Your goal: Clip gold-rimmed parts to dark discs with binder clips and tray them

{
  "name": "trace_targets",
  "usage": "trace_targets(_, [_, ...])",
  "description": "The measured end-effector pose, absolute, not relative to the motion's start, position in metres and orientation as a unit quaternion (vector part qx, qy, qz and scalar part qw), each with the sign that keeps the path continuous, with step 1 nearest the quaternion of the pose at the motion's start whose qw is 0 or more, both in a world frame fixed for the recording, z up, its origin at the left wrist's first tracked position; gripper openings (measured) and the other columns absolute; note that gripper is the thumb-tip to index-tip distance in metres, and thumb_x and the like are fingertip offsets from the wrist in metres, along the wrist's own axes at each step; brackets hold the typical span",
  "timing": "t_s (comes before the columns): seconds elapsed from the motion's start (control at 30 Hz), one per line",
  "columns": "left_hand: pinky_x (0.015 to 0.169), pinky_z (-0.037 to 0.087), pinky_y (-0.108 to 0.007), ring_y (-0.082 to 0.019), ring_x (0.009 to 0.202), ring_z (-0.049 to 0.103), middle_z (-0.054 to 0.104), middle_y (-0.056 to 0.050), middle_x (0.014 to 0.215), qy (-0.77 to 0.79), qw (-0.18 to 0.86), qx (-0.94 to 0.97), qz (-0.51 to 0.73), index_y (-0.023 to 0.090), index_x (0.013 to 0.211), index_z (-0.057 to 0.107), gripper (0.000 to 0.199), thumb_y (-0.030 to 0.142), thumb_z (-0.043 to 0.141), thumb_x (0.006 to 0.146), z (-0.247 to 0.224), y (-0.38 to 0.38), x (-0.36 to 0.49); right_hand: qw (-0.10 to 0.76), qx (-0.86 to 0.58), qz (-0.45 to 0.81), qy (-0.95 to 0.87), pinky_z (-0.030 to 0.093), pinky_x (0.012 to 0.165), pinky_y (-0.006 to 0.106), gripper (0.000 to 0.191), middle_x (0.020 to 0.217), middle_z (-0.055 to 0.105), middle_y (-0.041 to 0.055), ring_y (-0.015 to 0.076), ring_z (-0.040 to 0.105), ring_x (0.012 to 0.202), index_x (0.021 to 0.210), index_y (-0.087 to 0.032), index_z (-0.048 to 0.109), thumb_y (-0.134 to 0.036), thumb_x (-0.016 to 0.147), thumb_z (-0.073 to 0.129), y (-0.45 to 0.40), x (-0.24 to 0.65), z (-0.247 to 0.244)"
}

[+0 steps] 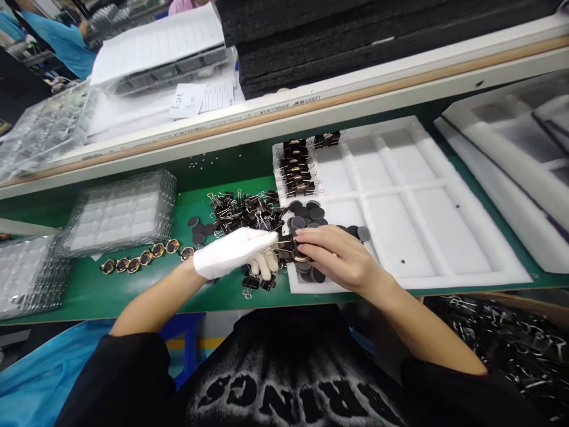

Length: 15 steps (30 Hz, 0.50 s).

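Note:
My left hand [237, 252], in a white glove, is closed on the wire handles of a black binder clip [285, 247]. My bare right hand [340, 258] meets it from the other side, fingers bent around a small gold-rimmed round piece [301, 257] at the clip's jaws; the fingers hide most of it. Beneath and behind the right fingers lie loose dark discs [306, 214]. A heap of black binder clips [244, 210] is just beyond the left hand, and a few more clips [251, 281] lie below it.
Clamped pieces [297, 166] line the left compartment of a white foam tray [409, 196]. Gold-rimmed round pieces [133, 264] form a row at left, near stacked clear plastic trays [122, 210]. A shelf edge [284, 107] crosses behind. A box of binder clips [502, 344] sits lower right.

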<state>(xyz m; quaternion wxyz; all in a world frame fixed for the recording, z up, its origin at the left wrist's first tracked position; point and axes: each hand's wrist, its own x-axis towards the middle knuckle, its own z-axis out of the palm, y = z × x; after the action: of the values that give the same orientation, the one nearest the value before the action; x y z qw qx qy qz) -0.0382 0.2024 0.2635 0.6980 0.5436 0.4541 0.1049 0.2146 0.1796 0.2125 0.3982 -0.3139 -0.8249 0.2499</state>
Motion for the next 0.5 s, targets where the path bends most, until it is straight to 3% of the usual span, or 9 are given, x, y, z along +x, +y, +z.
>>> trace_targets(0.1, [0.058,0.056,-0.024,-0.017,0.065,0.075,0.079,-0.011,0.085,0.418,0.664,0.609,0.117,0.016,0.089,0.071,0.042,0.056,0.061,0.096,0.267,0.217,-0.02,0.43,-0.314,0.182,-0.826,0.056,0.104,0.054,0.019,0.123,0.075,0.0067,0.0304,0.067,0.125,0.105,-0.031,0.076,-0.02,0.094,0.066,0.19,0.235,0.21])
trace_targets(0.17, [0.063,0.058,-0.024,-0.016,0.07,0.075,0.08,-0.009,0.087,0.408,0.629,0.649,0.13,0.017,0.101,0.071,0.037,0.052,0.059,0.098,0.269,0.229,-0.009,0.462,-0.347,0.182,-0.795,0.047,0.114,0.058,0.039,0.14,0.065,0.0093,0.0341,0.056,0.138,0.124,-0.032,0.07,-0.028,0.086,0.079,0.198,0.251,0.211])
trace_targets(0.23, [0.067,0.059,-0.025,-0.017,0.073,0.076,0.08,-0.009,0.09,0.411,0.593,0.68,0.135,0.017,0.108,0.07,0.035,0.049,0.058,0.099,0.272,0.241,0.002,0.466,-0.389,0.273,-0.747,0.049,0.112,0.058,0.077,0.151,0.055,0.0138,0.0372,0.053,0.141,0.143,-0.03,0.057,-0.041,0.074,0.09,0.206,0.267,0.213])
trace_targets(0.3, [0.069,0.06,-0.027,-0.018,0.076,0.077,0.08,-0.009,0.09,0.414,0.56,0.706,0.127,0.017,0.11,0.07,0.033,0.047,0.058,0.099,0.274,0.252,0.014,0.437,-0.417,0.429,-0.671,0.059,0.099,0.053,0.091,0.147,0.058,0.0167,0.0346,0.066,0.125,0.15,-0.028,0.049,-0.05,0.071,0.089,0.214,0.277,0.216])
trace_targets(0.4, [0.067,0.058,-0.028,-0.019,0.076,0.076,0.08,-0.006,0.085,0.413,0.52,0.741,0.098,0.018,0.102,0.07,0.028,0.043,0.059,0.097,0.276,0.265,0.032,0.413,-0.451,0.578,-0.54,0.065,0.079,0.042,0.064,0.109,0.076,0.0108,0.0243,0.077,0.087,0.129,-0.022,0.065,-0.049,0.075,0.087,0.222,0.281,0.218])
trace_targets(0.5, [0.06,0.055,-0.026,-0.018,0.071,0.074,0.08,-0.006,0.082,0.43,0.521,0.733,0.084,0.018,0.091,0.069,0.027,0.044,0.061,0.095,0.273,0.272,0.047,0.459,-0.484,0.59,-0.455,0.065,0.075,0.038,0.046,0.086,0.077,0.0056,0.0205,0.075,0.072,0.099,-0.017,0.073,-0.043,0.067,0.092,0.226,0.277,0.216])
